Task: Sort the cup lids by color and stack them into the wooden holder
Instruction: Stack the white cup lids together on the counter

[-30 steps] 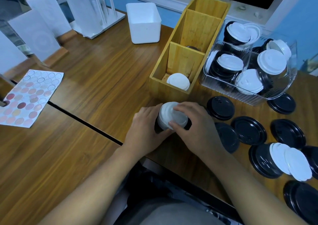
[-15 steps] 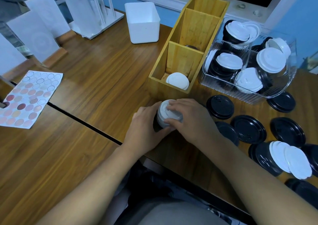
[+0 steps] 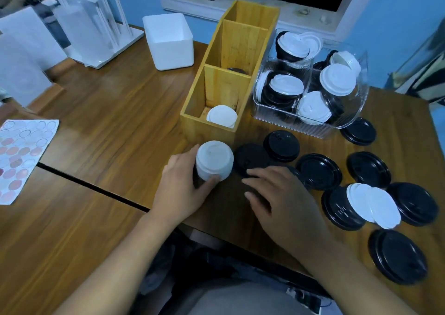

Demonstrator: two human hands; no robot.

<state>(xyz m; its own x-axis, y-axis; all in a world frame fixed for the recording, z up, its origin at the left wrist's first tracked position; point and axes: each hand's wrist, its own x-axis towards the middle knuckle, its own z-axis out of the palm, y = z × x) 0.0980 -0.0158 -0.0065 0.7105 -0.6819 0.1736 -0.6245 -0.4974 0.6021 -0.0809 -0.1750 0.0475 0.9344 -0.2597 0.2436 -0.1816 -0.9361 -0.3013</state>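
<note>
From the head: clasping a white lid stack (image 3: 214,161) in the left grip (image 3: 179,189), just before the holder (image 3: 207,134), with the right grip (image 3: 277,194) released, fingers spread, beside loose black lids (image 3: 319,175). Probably light, thin, slick, crushable; best held at the rims. Open room above the near compartment, likely snug between its walls; counter (image 3: 120,112) edge close below the wrists.

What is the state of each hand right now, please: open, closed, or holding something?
Left hand: grips the white-topped lid stack.
Right hand: open, fingers relaxed, holding nothing.
</note>
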